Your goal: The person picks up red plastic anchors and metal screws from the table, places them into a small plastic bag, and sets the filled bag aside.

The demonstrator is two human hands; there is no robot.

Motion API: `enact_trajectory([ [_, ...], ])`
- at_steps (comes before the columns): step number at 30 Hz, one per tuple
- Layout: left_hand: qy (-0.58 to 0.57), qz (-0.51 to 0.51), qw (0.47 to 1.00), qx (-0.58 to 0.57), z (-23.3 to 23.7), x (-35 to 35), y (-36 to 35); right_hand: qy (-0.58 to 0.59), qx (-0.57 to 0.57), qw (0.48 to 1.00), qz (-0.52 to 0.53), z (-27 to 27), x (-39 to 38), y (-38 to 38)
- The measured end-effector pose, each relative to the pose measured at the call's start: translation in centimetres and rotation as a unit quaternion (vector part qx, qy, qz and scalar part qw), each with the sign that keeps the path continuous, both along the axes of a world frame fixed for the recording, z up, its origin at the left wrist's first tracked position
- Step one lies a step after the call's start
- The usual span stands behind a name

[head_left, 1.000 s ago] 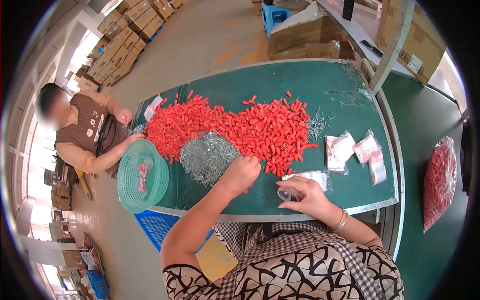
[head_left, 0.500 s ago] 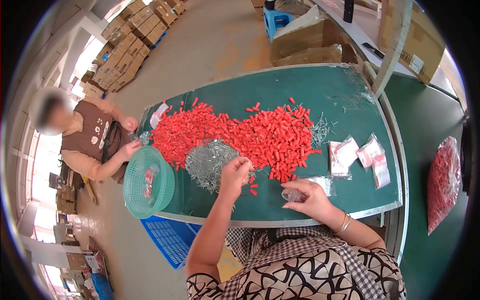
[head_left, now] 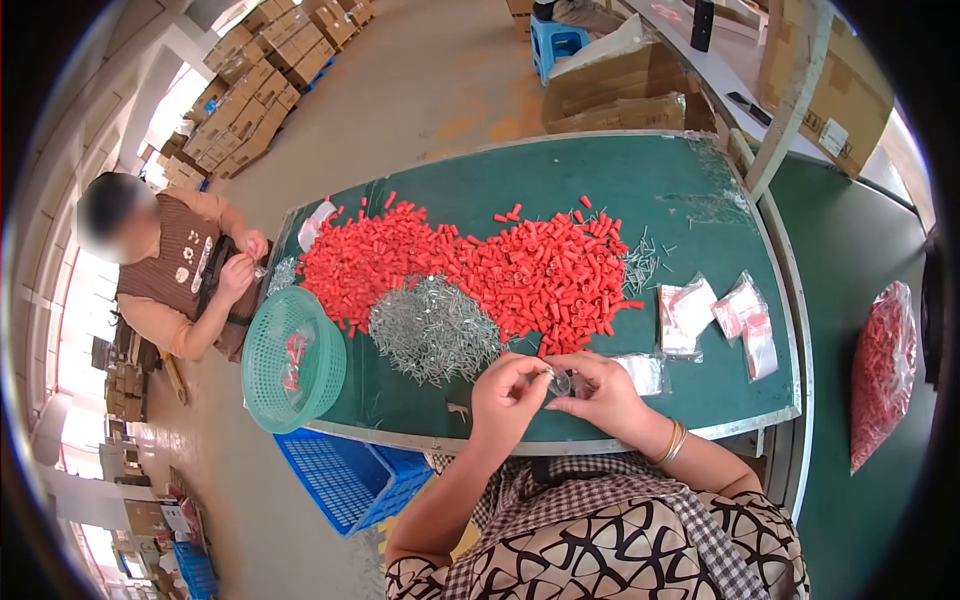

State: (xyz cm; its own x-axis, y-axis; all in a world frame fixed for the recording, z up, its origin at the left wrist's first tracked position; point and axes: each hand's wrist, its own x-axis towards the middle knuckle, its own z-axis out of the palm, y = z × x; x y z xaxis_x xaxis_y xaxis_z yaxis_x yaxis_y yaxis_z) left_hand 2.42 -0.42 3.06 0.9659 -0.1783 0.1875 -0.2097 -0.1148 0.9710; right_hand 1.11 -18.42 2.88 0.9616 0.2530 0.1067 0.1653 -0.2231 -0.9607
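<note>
My left hand (head_left: 508, 397) is pinched closed at the mouth of a small clear bag (head_left: 560, 383); what its fingertips hold is too small to make out. My right hand (head_left: 607, 402), with bracelets at the wrist, is closed on that bag. Just beyond the hands lies a large heap of red caps (head_left: 560, 270). A pile of silver screws (head_left: 428, 330) sits left of my left hand, against the red caps. More loose screws (head_left: 645, 260) are scattered at the heap's right side. Stacks of flat clear bags (head_left: 688, 308) lie on the green table (head_left: 500, 175).
A co-worker (head_left: 185, 260) at the table's left end handles a small bag. Near them stands a green basket (head_left: 262, 375) with bagged red pieces; a blue crate (head_left: 335, 485) is below. A large bag of red pieces (head_left: 884, 375) lies far right. A metal post (head_left: 795, 110) rises at the back right.
My left hand has moved right and down from the screw pile to meet my right hand at the bag. My right hand has shifted slightly left. The co-worker's hands have come closer together.
</note>
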Motion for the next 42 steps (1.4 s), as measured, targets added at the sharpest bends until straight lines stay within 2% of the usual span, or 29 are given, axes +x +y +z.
enact_trajectory([
  [2,-0.071,-0.010,0.993,0.092,0.7,-0.1,-0.1,-0.027,-0.006,1.000,-0.008,-0.3,0.1,0.1],
  [3,-0.070,-0.016,0.991,0.111,1.0,-0.1,-0.1,-0.026,-0.007,1.000,-0.007,-0.2,0.1,0.1],
  [6,-0.064,0.012,0.996,0.064,0.9,0.0,0.3,-0.021,-0.009,1.000,-0.006,0.0,0.2,-0.1],
  [9,-0.055,0.081,0.994,0.038,-0.3,0.5,1.8,-0.032,-0.010,0.999,-0.006,0.0,0.1,-0.2],
  [14,-0.031,0.085,0.989,0.117,-1.6,0.6,3.7,-0.051,-0.005,0.998,-0.021,-1.0,-0.1,-0.5],
  [17,-0.016,0.078,0.988,0.133,-1.5,0.3,3.4,-0.014,-0.001,1.000,-0.005,-0.2,-0.2,-1.1],
  [22,-0.070,0.026,0.976,0.205,-1.6,0.2,2.0,0.052,0.186,0.980,-0.046,-0.6,-0.9,-3.1],
  [23,-0.048,0.009,0.973,0.225,-1.7,0.1,1.4,0.058,0.218,0.973,-0.048,-0.4,-1.1,-3.5],
  [24,-0.087,-0.003,0.963,0.254,-2.3,0.3,0.8,0.065,0.250,0.965,-0.050,-0.2,-1.2,-3.9],
  [26,-0.165,-0.030,0.936,0.309,-4.0,1.0,-0.4,0.058,0.206,0.976,-0.051,-0.2,-1.4,-4.4],
  [28,-0.169,-0.048,0.909,0.377,-4.8,1.4,-1.5,0.032,0.176,0.982,-0.058,-0.1,-1.5,-4.4],
  [30,-0.170,-0.059,0.876,0.448,-5.4,1.7,-2.2,-0.040,0.079,0.994,-0.056,0.0,-1.5,-4.6],
  [34,-0.181,-0.082,0.853,0.482,-5.4,2.1,-2.3,-0.136,-0.059,0.987,-0.058,-0.2,-1.7,-4.5],
  [36,-0.183,-0.093,0.845,0.495,-4.5,2.2,-1.6,-0.166,-0.069,0.982,-0.061,-0.2,-1.6,-4.4],
  [38,-0.189,-0.042,0.900,0.390,-3.1,1.9,-1.0,-0.148,-0.077,0.984,-0.062,-0.1,-1.7,-4.3],
  [40,-0.142,-0.008,0.952,0.271,2.1,0.5,-1.4,-0.137,-0.085,0.985,-0.062,-0.3,-1.5,-4.2],
  [41,-0.278,-0.003,0.927,0.253,2.4,0.5,-1.6,-0.134,-0.091,0.985,-0.059,-0.3,-1.3,-4.0],
  [42,-0.284,-0.034,0.916,0.283,2.7,0.2,-1.7,-0.134,-0.081,0.986,-0.057,-0.5,-1.2,-3.8],
])
